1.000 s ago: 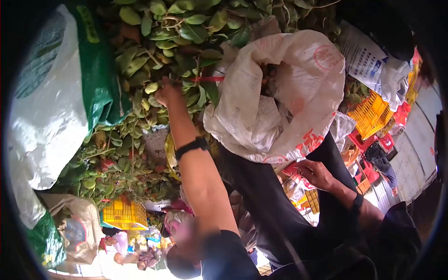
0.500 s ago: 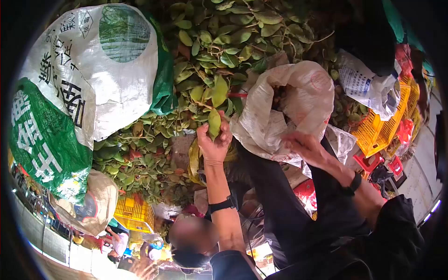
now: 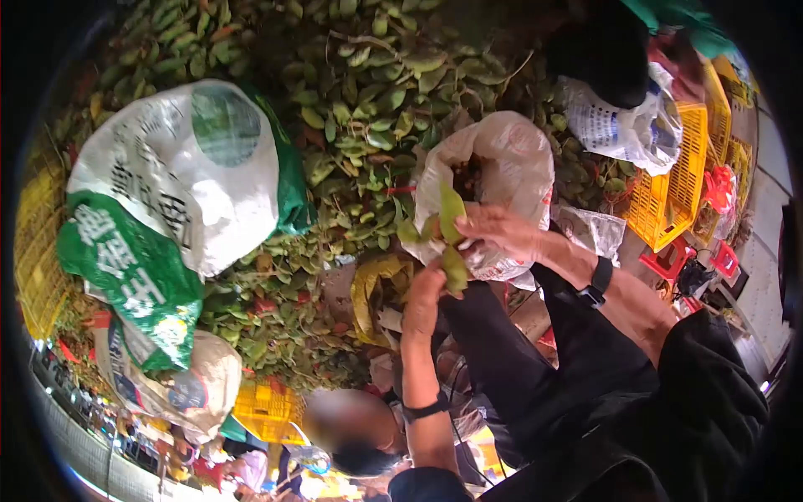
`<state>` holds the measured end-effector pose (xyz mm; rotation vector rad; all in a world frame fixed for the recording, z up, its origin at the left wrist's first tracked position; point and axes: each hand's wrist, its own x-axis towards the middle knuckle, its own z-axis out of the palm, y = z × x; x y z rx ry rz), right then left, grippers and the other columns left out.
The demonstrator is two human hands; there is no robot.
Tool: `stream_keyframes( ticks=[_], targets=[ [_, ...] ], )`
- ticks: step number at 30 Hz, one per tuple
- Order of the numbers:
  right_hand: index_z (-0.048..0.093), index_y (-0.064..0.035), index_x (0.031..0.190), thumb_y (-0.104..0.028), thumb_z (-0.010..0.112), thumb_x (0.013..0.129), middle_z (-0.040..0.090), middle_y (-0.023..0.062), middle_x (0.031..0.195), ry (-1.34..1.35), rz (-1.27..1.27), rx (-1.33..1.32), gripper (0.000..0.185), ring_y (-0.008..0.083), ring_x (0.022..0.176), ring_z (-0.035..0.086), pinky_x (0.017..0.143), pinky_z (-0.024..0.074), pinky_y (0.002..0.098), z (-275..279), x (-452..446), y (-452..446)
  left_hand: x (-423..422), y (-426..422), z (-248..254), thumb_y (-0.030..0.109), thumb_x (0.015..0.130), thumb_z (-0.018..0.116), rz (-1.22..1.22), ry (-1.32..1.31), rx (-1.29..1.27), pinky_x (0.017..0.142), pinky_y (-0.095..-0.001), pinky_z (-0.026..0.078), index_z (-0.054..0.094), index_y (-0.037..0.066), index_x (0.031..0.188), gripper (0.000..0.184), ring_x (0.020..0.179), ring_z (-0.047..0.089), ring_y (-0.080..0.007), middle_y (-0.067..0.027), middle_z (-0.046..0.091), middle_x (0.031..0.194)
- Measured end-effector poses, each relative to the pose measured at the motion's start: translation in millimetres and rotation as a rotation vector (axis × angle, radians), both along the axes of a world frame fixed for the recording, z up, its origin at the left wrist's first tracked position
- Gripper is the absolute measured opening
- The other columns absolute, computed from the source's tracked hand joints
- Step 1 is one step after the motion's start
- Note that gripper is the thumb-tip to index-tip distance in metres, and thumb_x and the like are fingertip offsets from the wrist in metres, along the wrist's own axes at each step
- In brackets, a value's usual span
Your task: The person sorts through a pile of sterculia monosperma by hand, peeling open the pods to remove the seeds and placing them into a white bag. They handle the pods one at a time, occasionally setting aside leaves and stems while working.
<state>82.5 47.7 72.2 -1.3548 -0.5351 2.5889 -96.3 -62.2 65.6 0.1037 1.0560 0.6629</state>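
Observation:
My left hand [image 3: 425, 291] is closed around a green leafy sprig [image 3: 452, 211] in front of the open white sack [image 3: 535, 155]. My right hand [image 3: 500, 230] touches the same sprig from the right, its fingers closed on it near the sack's rim. The sack stands between my legs, with small brownish items showing dimly inside. Behind and to the left of it spreads a large heap of green leafy cuttings [image 3: 351, 109].
A white and green printed sack [image 3: 230, 180] lies at left, above a beige sack [image 3: 205, 389]. Yellow crates [image 3: 669, 180] stand at right, beside a white printed bag [image 3: 615, 125]. A person [image 3: 355, 427] is at the bottom, near another yellow crate [image 3: 269, 412].
My left hand has taken a sprig from the heap and brought it right, to the sack. My right hand has moved up from below the sack onto the sprig. The view has shifted too.

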Motion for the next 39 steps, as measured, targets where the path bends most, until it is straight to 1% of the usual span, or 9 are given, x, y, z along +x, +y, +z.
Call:
stream_keyframes(
  ticks=[8, 14, 22, 24, 25, 26, 28, 33, 39],
  targets=[
    [0.057, 0.0002, 0.109, -0.041, 0.052, 0.094, 0.061, 0.0117, 0.086, -0.179, 0.572, 0.594, 0.045, 0.0149, 0.077, 0.056, 0.067, 0.0462, 0.0335, 135.6, 81.4, -28.2, 89.3, -18.9, 92.4, 0.036, 0.097, 0.045, 0.235, -0.2, -0.374, 0.085, -0.0404, 0.048, 0.051, 0.008, 0.123, 0.039, 0.102, 0.057, -0.0212, -0.0056, 0.06, 0.114],
    [0.056, 0.0005, 0.114, -0.037, 0.052, 0.095, 0.063, 0.0082, 0.093, -0.25, 0.009, 0.161, 0.042, 0.0137, 0.081, 0.059, 0.072, 0.0499, 0.0304, 196.9, 224.9, -71.8, 141.1, -3.4, 171.3, 0.039, 0.092, 0.055, -0.403, 0.159, -0.097, 0.091, -0.0334, 0.043, 0.047, 0.003, 0.131, 0.054, 0.111, 0.055, -0.0196, -0.0091, 0.057, 0.122],
    [0.067, -0.0018, 0.087, -0.027, 0.054, 0.091, 0.064, 0.0035, 0.07, -0.996, -0.185, 0.563, 0.029, 0.0148, 0.058, 0.062, 0.055, 0.0516, 0.0283, 255.9, 485.8, 5.8, 166.3, 32.2, 205.2, 0.03, 0.091, 0.059, -0.423, 0.37, 0.185, 0.074, -0.0248, 0.046, 0.053, 0.002, 0.125, 0.044, 0.086, 0.057, -0.0091, -0.0021, 0.062, 0.098],
    [0.063, -0.0069, 0.092, -0.03, 0.058, 0.09, 0.062, 0.0014, 0.08, -0.618, -1.035, 0.731, 0.024, 0.0144, 0.068, 0.059, 0.061, 0.0489, 0.0293, 267.3, 542.6, 53.2, 169.3, 43.0, 228.9, 0.028, 0.091, 0.057, -0.459, 0.494, 0.236, 0.071, -0.0231, 0.045, 0.055, 0.001, 0.121, 0.04, 0.08, 0.054, -0.0075, -0.0018, 0.061, 0.09],
    [0.058, -0.009, 0.097, -0.03, 0.058, 0.091, 0.058, 0.0012, 0.087, -1.246, -0.498, 1.069, 0.022, 0.0149, 0.075, 0.054, 0.067, 0.0466, 0.0286, 328.8, 551.7, 97.4, 168.0, 42.7, 231.9, 0.026, 0.091, 0.056, -0.442, 0.515, 0.253, 0.07, -0.0231, 0.044, 0.056, 0.0, 0.121, 0.039, 0.077, 0.053, -0.0075, -0.0014, 0.06, 0.087],
    [0.056, -0.0086, 0.102, -0.028, 0.056, 0.092, 0.055, 0.0004, 0.091, -0.663, -0.714, 1.139, 0.022, 0.0152, 0.075, 0.052, 0.068, 0.0457, 0.028, 374.6, 532.1, 114.8, 165.0, 39.2, 228.8, 0.024, 0.091, 0.056, -0.428, 0.54, 0.257, 0.068, -0.0231, 0.044, 0.056, -0.002, 0.12, 0.038, 0.075, 0.051, -0.0076, -0.001, 0.059, 0.084],
    [0.053, -0.0041, 0.117, -0.024, 0.058, 0.092, 0.056, 0.0021, 0.098, -0.945, -0.628, 1.223, 0.032, 0.0137, 0.088, 0.053, 0.078, 0.0449, 0.028, 320.0, 688.9, 165.5, 157.4, 24.2, 212.9, 0.02, 0.09, 0.055, -0.43, 0.635, 0.343, 0.069, -0.0241, 0.045, 0.054, -0.003, 0.122, 0.039, 0.074, 0.052, -0.0087, -0.0004, 0.058, 0.082],
    [0.06, -0.0029, 0.109, -0.032, 0.057, 0.092, 0.062, 0.0024, 0.087, -0.849, -0.482, 1.003, 0.034, 0.01, 0.073, 0.057, 0.065, 0.0456, 0.0229, 346.4, 511.6, 166.5, 148.9, -6.4, 168.6, 0.015, 0.086, 0.058, -0.194, 0.599, 0.089, 0.073, -0.0254, 0.046, 0.056, -0.003, 0.118, 0.037, 0.081, 0.059, -0.012, -0.0062, 0.066, 0.089],
    [0.059, -0.0002, 0.112, -0.002, 0.063, 0.079, 0.063, 0.0065, 0.086, -0.262, 0.213, 0.546, 0.033, 0.016, 0.076, 0.063, 0.067, 0.0522, 0.0295, 154.0, 283.0, 51.5, 79.2, -31.9, 20.7, 0.01, 0.084, 0.057, 0.181, 0.824, -0.117, 0.063, -0.0254, 0.047, 0.057, 0.001, 0.117, 0.035, 0.08, 0.058, -0.0128, -0.0054, 0.063, 0.097]
  ],
)
